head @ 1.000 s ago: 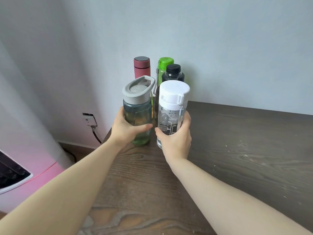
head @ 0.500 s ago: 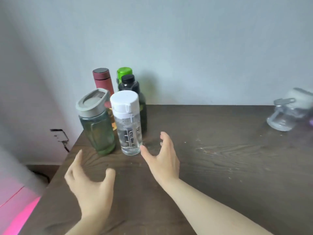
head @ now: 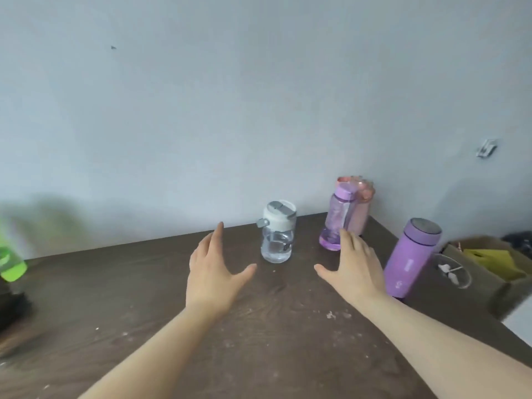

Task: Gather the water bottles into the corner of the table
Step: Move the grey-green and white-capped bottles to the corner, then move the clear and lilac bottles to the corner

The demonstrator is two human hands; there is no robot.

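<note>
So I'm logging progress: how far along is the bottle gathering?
Partly done. A green bottle stands blurred at the far left edge. Both hands, left and right, are open and empty. Left to move: the clear bottle, purple bottle, pink bottle and purple flask.

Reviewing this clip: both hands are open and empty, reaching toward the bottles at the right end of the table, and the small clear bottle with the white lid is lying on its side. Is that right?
Not quite. The head view shows the small clear bottle with the white lid standing upright on the table, not lying on its side. The rest holds: the left hand and right hand are open, empty, and reaching toward the bottles at the right end.
</note>
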